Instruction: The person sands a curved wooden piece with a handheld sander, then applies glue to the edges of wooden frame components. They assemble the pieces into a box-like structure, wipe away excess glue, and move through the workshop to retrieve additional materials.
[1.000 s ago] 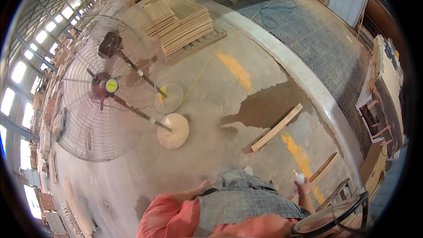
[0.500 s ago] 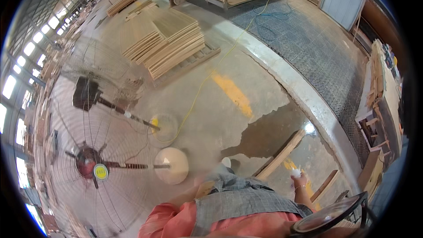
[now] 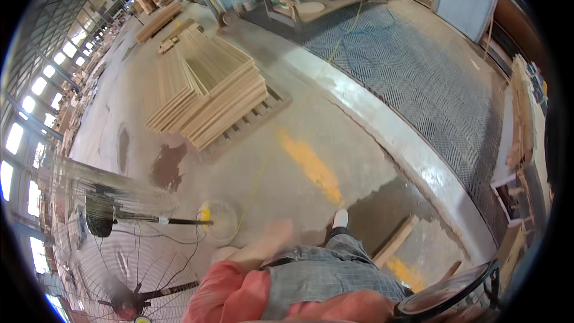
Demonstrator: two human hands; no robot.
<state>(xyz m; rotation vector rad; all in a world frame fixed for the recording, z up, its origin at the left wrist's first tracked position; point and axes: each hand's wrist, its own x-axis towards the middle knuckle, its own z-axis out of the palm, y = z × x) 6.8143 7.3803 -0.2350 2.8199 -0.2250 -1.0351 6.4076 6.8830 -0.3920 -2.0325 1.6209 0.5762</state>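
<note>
My left hand (image 3: 278,234) swings in front of my body, smeared by motion, so its fingers cannot be made out. No held object shows in it. Its forearm comes out of a red sleeve (image 3: 215,290). My right hand is out of the picture. Below the left hand hangs my grey checked apron (image 3: 329,272). One foot in a white shoe (image 3: 341,218) is stepping forward on the concrete floor, beside a dark wet patch (image 3: 379,209).
Two large standing fans, one black (image 3: 98,212) and one with a red hub (image 3: 125,305), stand at left. Ahead is a pallet of stacked boards (image 3: 221,96). A wooden beam (image 3: 396,240) lies to the right. Beyond the pale kerb (image 3: 382,119) are dark matting (image 3: 412,78) and a workbench (image 3: 305,15).
I have moved forward, so the fans and the beam shift down and back. My left arm has swung forward. My right hand, which held something white, has left the picture.
</note>
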